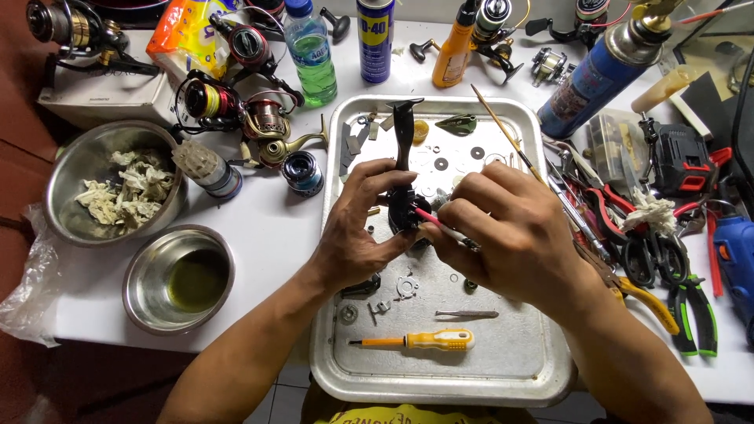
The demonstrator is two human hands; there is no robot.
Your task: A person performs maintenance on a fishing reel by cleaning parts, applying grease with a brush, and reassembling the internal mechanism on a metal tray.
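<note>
Black fishing-reel body (403,206): we hold it over the dented metal tray's (518,369) middle, catching loose parts.
Left hand (357,228): clamped round it, steadying.
Right hand (503,232): pinching a thin red-tipped tool (440,227) against it.

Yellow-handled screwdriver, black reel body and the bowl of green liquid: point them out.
Yellow-handled screwdriver (445,339), head view, on its handle.
Black reel body (404,129), head view, on its upper stem.
Bowl of green liquid (141,271), head view, on its steel rim.

a yellow screwdriver (424,340) lies in the metal tray (518,369), two steel bowls (179,279) to its left.
</note>
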